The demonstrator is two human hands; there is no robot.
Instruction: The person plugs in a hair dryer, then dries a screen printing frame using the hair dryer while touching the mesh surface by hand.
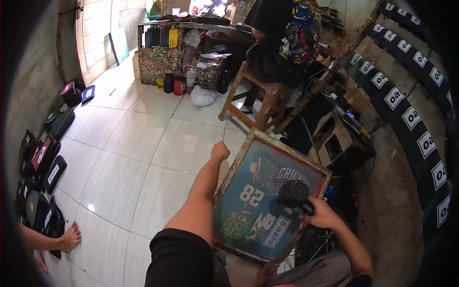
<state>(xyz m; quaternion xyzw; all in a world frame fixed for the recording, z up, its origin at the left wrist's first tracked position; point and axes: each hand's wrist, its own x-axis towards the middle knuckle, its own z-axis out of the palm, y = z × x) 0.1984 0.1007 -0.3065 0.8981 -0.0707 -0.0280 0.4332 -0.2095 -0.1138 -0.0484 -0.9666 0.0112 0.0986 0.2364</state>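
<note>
A black hair dryer [292,193] is in my right hand [322,215], its fingers wrapped round the handle. Its round grille faces up, over the right part of a screen-printing frame [237,160]. The frame stands tilted in front of me, with wooden edges and a blue-green mesh [228,200] carrying pale letters, numbers and emblems. Beyond the frame's left edge, my left hand [220,151] is closed at the end of a stretched arm. Whatever its fingers hold, if anything, is hidden. My left forearm passes close by the frame's lower left side.
Another person [287,43] sits on a wooden stool [248,98] ahead, by a cluttered workbench [160,62]. Dark printed pieces [411,117] hang in rows at the right. Bags or pouches [55,174] line the left wall, near someone's bare foot [71,237]. A wooden box [342,143] stands right of the frame.
</note>
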